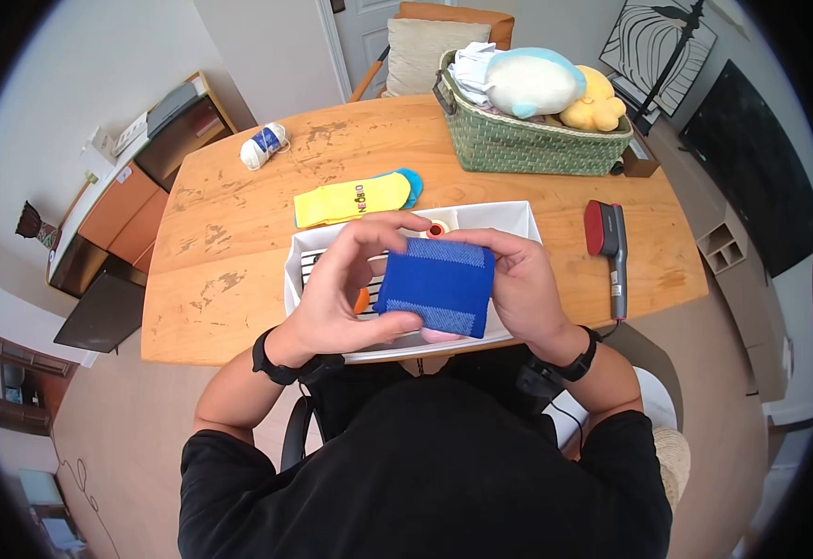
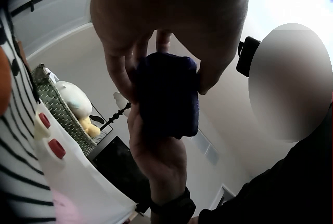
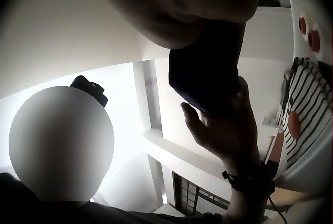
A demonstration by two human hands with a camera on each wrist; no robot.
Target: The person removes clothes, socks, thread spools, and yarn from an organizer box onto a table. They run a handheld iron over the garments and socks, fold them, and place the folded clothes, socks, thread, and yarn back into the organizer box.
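Note:
Both my hands hold a folded blue knit piece (image 1: 438, 287) with lighter speckled bands, up over a white box (image 1: 509, 216). My left hand (image 1: 334, 284) grips its left side, thumb along the lower edge and fingers at the upper one. At its right side my right hand (image 1: 525, 284) pinches the edge. In the left wrist view the piece (image 2: 169, 96) looks thick and dark between the two hands. Below it in the box lie a black-and-white striped cloth (image 3: 307, 104) with an orange patch, red-topped pieces (image 3: 313, 41) and something pink (image 1: 442, 335), partly hidden.
Yellow socks (image 1: 350, 199) with a blue one beneath lie behind the box. A ball of white yarn (image 1: 265, 146) with a blue band sits at the far left. To the right lies a red-and-grey brush-like appliance (image 1: 614, 256). A green woven basket (image 1: 537, 149) holds plush toys at the back.

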